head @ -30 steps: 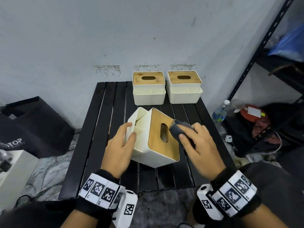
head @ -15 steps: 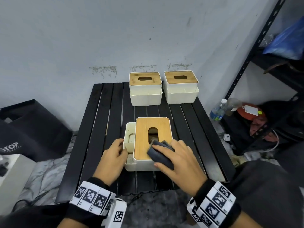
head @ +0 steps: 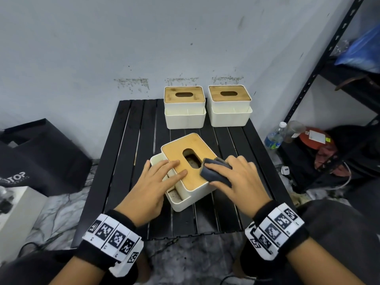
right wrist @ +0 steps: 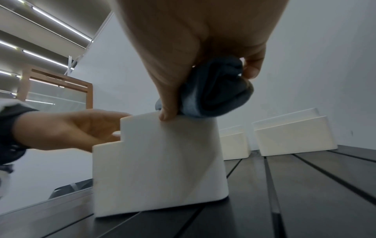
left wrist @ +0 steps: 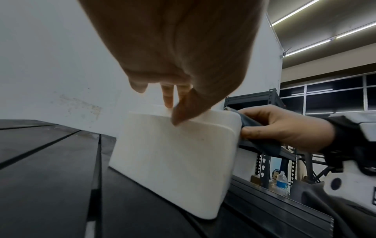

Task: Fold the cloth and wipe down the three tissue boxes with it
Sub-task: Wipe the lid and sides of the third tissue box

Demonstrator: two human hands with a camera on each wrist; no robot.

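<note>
The near tissue box [head: 191, 161], white with a bamboo lid, lies skewed on the black slatted table [head: 131, 161]. My left hand [head: 164, 177] rests flat on the lid's left edge, fingers straight, over the side compartment. My right hand [head: 232, 177] grips the folded dark grey cloth [head: 213, 173] and holds it against the lid's right edge beside the slot. The right wrist view shows the cloth [right wrist: 217, 96] bunched between thumb and fingers on the box's [right wrist: 158, 169] top corner. Two more tissue boxes [head: 184, 108] [head: 229, 105] stand side by side at the table's far edge.
A grey wall rises just behind the table. A black bag [head: 41, 157] and a white box [head: 12, 219] sit on the floor at the left. At the right stands a dark metal shelf [head: 329, 58], with a water bottle [head: 274, 136] and clutter at its foot.
The near box, tipped on its side a second ago, came down flat and has turned askew. My left hand moved from its side onto the lid; the cloth slid to the lid's right edge.
</note>
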